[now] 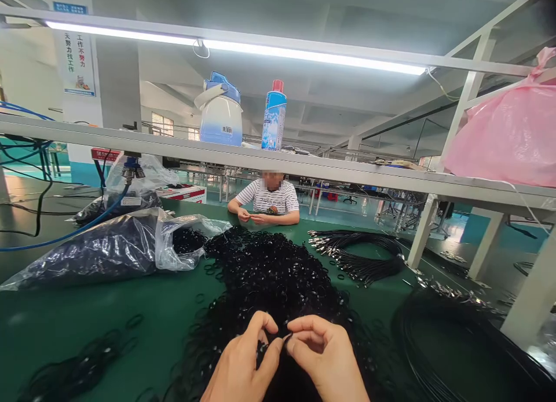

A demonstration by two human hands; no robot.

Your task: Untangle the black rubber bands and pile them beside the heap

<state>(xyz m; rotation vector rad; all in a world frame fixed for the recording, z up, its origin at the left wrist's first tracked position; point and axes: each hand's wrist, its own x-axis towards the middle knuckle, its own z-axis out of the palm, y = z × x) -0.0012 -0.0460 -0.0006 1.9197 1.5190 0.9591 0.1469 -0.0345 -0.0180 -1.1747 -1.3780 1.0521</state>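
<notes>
My left hand [245,364] and my right hand [330,355] meet low in the middle of the view, over a large heap of small black rings [273,269]. Between the right thumb and forefinger is pinched a small black ring [287,338]. The left thumb tip touches or nearly touches it from the other side. The left fingers are curled, and something dark shows inside them, too small to make out. More loose black rings [82,361] lie on the green table at the lower left.
A clear plastic bag [117,245] of black parts lies left. Coiled black cables [369,257] with metal ends lie right, by the white shelf posts [423,231]. A shelf [243,153] crosses above, holding a jug [221,112] and spray can [274,118]. Opposite sits a person [269,202].
</notes>
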